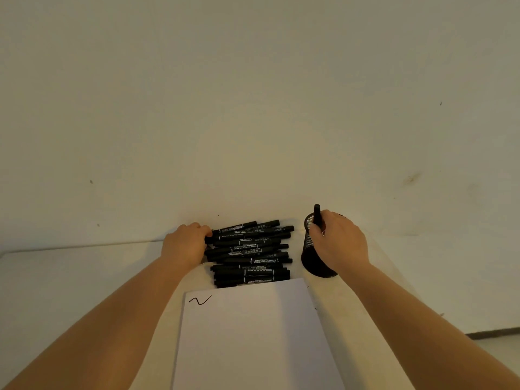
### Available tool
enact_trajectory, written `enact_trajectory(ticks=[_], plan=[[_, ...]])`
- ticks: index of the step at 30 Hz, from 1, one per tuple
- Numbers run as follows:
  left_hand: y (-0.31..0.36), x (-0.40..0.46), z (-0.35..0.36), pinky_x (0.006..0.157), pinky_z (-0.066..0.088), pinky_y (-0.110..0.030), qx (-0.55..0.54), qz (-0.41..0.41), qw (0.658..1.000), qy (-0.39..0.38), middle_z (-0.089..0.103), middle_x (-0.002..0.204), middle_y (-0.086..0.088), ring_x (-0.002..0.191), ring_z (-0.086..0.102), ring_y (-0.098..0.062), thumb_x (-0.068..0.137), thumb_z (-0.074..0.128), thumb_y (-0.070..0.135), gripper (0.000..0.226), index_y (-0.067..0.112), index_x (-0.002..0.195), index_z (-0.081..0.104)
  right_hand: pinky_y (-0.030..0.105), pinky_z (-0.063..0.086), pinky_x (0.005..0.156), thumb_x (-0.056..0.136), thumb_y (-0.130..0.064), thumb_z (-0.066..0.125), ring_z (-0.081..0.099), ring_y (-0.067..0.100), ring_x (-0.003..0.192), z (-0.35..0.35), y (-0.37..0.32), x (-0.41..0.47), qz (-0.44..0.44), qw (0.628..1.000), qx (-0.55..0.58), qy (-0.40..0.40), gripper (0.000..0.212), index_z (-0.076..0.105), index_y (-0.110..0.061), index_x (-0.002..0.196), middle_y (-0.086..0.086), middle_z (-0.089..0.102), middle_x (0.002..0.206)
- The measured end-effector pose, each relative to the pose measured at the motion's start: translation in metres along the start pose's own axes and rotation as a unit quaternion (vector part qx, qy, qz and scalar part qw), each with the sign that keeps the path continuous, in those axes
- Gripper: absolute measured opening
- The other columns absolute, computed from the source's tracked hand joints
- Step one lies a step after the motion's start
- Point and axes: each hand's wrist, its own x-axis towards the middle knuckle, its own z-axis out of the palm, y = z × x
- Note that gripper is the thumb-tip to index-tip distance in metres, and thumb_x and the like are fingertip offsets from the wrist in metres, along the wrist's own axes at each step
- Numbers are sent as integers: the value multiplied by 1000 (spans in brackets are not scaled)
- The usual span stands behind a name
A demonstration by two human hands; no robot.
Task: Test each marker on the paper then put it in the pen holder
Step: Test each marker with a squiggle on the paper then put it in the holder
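Several black markers (pixel 250 253) lie in a pile at the back of the table, against the wall. My left hand (pixel 184 244) rests at the pile's left end, its fingertips curled on the end of one of the upper markers. To the right stands a black mesh pen holder (pixel 309 257). My right hand (pixel 342 243) holds one black marker (pixel 317 213) upright over the holder's mouth, its lower part hidden by my fingers. A white sheet of paper (pixel 253 333) lies in front of the pile, with one black squiggle (pixel 199 300) near its top left corner.
The pale table (pixel 70 277) butts against a plain wall (pixel 253 108) just behind the markers and holder. The table's right edge runs close to my right forearm, with floor (pixel 501 342) beyond it.
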Motion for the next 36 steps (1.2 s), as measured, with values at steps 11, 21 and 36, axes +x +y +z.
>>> enact_trajectory(ticks=[11, 21, 36], plan=[[1, -7, 4, 69, 43, -35, -40, -2, 997, 65, 55, 105, -6, 96, 54, -23, 92, 47, 26, 24, 18, 112, 58, 29, 32, 54, 92, -35, 39, 51, 19, 71, 2, -6, -3, 6, 1000, -10, 12, 21, 51, -18, 88, -3, 57, 79], [-1, -47, -23, 66, 46, -35, -65, -20, 991, 119, 58, 105, -2, 91, 57, -22, 96, 38, 31, 25, 18, 109, 56, 36, 40, 74, 82, -12, 60, 52, 28, 92, -23, -35, -20, -117, 981, 12, 152, 15, 63, -9, 96, 8, 61, 97], [54, -144, -39, 81, 51, -43, -361, -39, 927, 91, 68, 97, 6, 88, 63, -16, 95, 41, 34, 16, 28, 105, 53, 19, 44, 58, 88, -16, 54, 57, 3, 59, -16, -97, -88, 42, 917, 385, -95, 17, 62, -28, 78, -4, 63, 66]])
